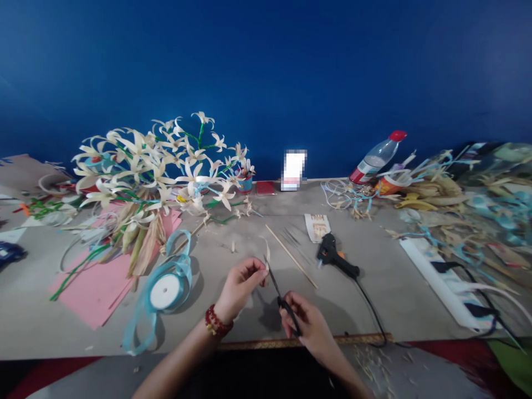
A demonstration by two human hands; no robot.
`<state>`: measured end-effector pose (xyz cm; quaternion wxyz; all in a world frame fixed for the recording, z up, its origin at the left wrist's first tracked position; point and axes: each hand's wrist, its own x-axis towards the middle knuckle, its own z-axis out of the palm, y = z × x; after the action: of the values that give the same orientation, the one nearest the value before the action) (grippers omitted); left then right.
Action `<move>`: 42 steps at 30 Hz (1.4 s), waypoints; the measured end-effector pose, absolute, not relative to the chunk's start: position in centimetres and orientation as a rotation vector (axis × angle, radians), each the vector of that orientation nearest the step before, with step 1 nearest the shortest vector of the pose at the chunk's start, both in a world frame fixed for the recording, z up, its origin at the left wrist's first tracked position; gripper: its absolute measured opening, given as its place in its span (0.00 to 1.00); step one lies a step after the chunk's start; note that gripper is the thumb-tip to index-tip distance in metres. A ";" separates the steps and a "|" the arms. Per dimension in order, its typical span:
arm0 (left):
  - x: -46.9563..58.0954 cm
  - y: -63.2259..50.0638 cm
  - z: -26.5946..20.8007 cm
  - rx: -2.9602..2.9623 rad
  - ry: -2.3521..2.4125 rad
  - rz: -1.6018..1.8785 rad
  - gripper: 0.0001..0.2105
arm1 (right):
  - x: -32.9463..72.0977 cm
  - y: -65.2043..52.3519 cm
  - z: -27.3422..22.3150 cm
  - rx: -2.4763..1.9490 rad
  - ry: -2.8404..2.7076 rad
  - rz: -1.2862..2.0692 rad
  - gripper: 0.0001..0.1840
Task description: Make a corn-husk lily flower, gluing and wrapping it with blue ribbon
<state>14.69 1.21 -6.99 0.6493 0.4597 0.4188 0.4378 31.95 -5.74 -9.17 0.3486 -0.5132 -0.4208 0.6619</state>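
Observation:
Between thumb and fingers, my left hand (pixel 245 280) pinches a thin pale strip (pixel 267 249), which looks like dried husk and curls upward. My right hand (pixel 305 321) is closed round the black handles of a pair of scissors (pixel 286 310). The scissor blades point up and left, reaching the strip right beside my left fingertips. I cannot tell whether the blades touch it. A thin wooden stick (pixel 291 256) lies on the table just beyond the scissors.
A black glue gun (pixel 336 257) lies to the right, near a white power strip (pixel 440 282) with cables. On the left are a blue ribbon spool (pixel 165 291), pink paper (pixel 95 291) and many pale husk flowers (pixel 158 169). A bottle (pixel 376 158) leans at the back right.

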 end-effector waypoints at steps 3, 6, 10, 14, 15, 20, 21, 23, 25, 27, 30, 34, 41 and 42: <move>14.6 1.4 -7.2 1.057 0.966 0.975 0.12 | 32.0 -5.5 -9.5 -1.379 -1.079 1.692 0.27; 14.5 1.4 -7.1 1.081 0.956 0.925 0.11 | 32.2 -5.2 -9.7 -1.431 -1.025 1.643 0.27; 14.1 1.1 -6.6 1.099 0.922 0.832 0.07 | 31.9 -3.9 -9.1 -1.383 -0.953 1.548 0.23; 13.4 0.7 -5.9 1.225 0.979 0.792 0.02 | 30.9 -1.9 -7.3 -1.272 -0.966 1.459 0.19; 13.1 0.7 -5.8 1.258 0.987 0.790 0.02 | 30.6 -1.5 -6.9 -1.249 -0.968 1.463 0.19; 12.0 0.9 -5.3 1.331 0.943 0.753 0.03 | 29.8 -0.4 -6.3 -1.175 -0.999 1.488 0.18; 11.9 0.9 -5.3 1.323 0.932 0.749 0.03 | 29.8 -0.5 -6.4 -1.174 -1.009 1.494 0.18; 11.9 0.8 -5.3 1.240 0.914 0.777 0.04 | 29.7 -0.6 -6.6 -1.184 -1.014 1.478 0.17; 12.1 0.5 -5.4 1.060 0.884 0.848 0.06 | 29.5 -0.8 -6.8 -1.206 -0.979 1.423 0.15; 12.4 0.1 -5.7 0.859 0.830 0.919 0.10 | 29.2 -1.0 -6.9 -1.209 -0.906 1.357 0.13; 13.2 -0.6 -6.2 0.690 0.765 0.992 0.10 | 28.4 -1.1 -7.0 -1.159 -0.792 1.320 0.14; 13.9 -1.0 -6.7 0.683 0.757 1.100 0.06 | 27.4 -1.3 -7.0 -1.090 -0.737 1.362 0.16; 12.9 -0.8 -5.8 0.712 0.796 1.149 0.06 | 28.9 -3.0 -6.3 -1.169 -0.916 1.595 0.21; 12.7 -0.7 -5.7 0.712 0.801 1.151 0.06 | 29.3 -3.5 -6.2 -1.157 -0.966 1.669 0.22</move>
<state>12.74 -0.70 -5.66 0.7064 0.3205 0.3605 0.5180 29.34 -3.48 -6.18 0.4317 -0.4640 -0.3875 0.6695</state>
